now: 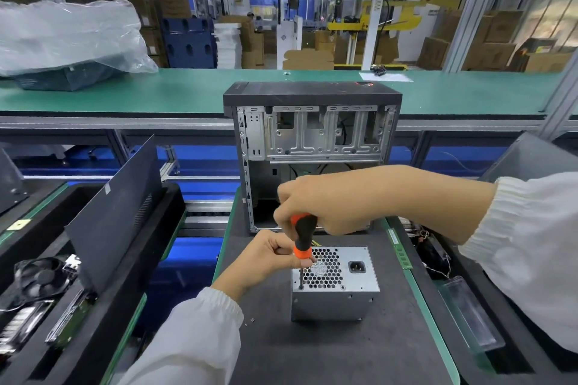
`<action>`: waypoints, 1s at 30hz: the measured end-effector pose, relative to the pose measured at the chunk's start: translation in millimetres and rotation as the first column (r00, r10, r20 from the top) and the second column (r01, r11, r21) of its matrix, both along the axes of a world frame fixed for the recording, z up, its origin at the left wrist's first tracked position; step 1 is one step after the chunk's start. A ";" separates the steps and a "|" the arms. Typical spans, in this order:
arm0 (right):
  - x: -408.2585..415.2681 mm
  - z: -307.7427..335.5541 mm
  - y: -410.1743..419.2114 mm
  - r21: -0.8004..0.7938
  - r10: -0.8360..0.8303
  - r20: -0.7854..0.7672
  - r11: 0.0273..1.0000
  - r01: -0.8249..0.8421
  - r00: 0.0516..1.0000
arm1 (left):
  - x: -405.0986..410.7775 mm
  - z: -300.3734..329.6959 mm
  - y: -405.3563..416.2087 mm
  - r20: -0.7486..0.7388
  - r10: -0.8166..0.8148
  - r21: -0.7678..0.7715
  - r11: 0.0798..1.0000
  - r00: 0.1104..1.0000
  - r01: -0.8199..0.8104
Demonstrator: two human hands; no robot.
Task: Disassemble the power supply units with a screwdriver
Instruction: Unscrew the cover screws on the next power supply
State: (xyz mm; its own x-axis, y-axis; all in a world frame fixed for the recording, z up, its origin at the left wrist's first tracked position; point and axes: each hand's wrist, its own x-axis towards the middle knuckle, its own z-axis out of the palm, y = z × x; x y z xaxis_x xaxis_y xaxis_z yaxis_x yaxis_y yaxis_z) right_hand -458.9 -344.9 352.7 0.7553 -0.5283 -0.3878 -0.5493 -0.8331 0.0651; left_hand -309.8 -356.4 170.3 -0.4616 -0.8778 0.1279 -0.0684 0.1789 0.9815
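Note:
A silver power supply unit point(341, 300) stands on the black mat point(312, 350), its honeycomb fan grille and power socket facing up. An orange-and-black screwdriver point(302, 241) stands upright with its tip in the unit's near left top corner. My right hand point(316, 200) grips the top of the handle from above. My left hand point(269, 255) pinches the lower orange part of the handle, next to the shaft. Loose screws point(249, 321) lie on the mat left of the unit.
An open computer case point(312, 150) stands behind the unit. A dark side panel point(115, 222) leans in the left bin, with a fan point(40, 278) and boards beside it. A green conveyor point(187, 91) carries a plastic-wrapped box point(65, 40). A bin of parts point(438, 259) sits at the right.

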 end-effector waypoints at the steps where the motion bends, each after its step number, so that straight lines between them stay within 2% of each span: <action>1: 1.4 0.3 1.6 0.025 -0.001 0.005 1.000 0.001 1.000 | 0.0 -0.1 -0.7 -0.011 0.010 0.005 1.000 1.000 -0.010; 5: 1.5 -7.5 3.6 0.015 -0.101 0.071 0.995 0.100 0.992 | 1.3 -3.4 -4.4 0.001 0.006 0.003 1.000 1.000 -0.006; 8: 4.7 -12.5 1.4 -0.257 -0.173 0.114 0.946 0.197 0.978 | 0.3 -3.0 -6.1 0.013 0.003 0.016 1.000 1.000 -0.004; 10: 8.1 -15.9 -0.8 -0.390 -0.160 0.081 0.903 0.179 0.984 | 0.5 -1.5 -5.8 0.023 0.006 0.039 0.999 1.000 -0.007; 12: 8.0 -17.0 -2.8 -0.367 -0.134 0.048 0.919 0.142 0.990 | 3.1 -3.1 -5.4 0.037 -0.038 0.054 0.998 0.999 0.036; 16: 0.0 -4.4 -4.9 -0.033 -0.094 0.018 0.995 0.094 0.995 | 8.8 -3.9 -1.7 0.045 -0.070 0.058 0.996 0.997 0.067; 18: -0.2 -0.3 -5.8 0.036 -0.041 0.021 0.999 0.040 0.999 | 8.3 -1.6 -1.9 0.045 -0.035 0.040 0.999 0.998 0.033; 21: 1.8 -0.4 -6.7 0.039 -0.093 0.088 0.995 0.089 0.992 | 6.3 -0.6 -4.0 0.048 -0.001 0.026 1.000 0.999 -0.001; 25: 6.0 -6.6 -6.8 -0.077 -0.324 0.067 0.941 0.328 0.944 | 5.0 -1.2 -6.7 0.061 0.014 0.035 0.999 0.998 -0.016; 28: 7.8 -12.2 -7.3 -0.183 -0.253 0.019 0.950 0.252 0.967 | 3.1 -2.7 -8.6 0.093 0.020 0.015 1.000 0.995 -0.022; 30: 7.0 -8.4 -6.9 -0.153 -0.175 -0.016 0.973 0.170 0.984 | 4.5 -2.6 -9.0 0.068 -0.027 0.034 0.999 0.997 0.025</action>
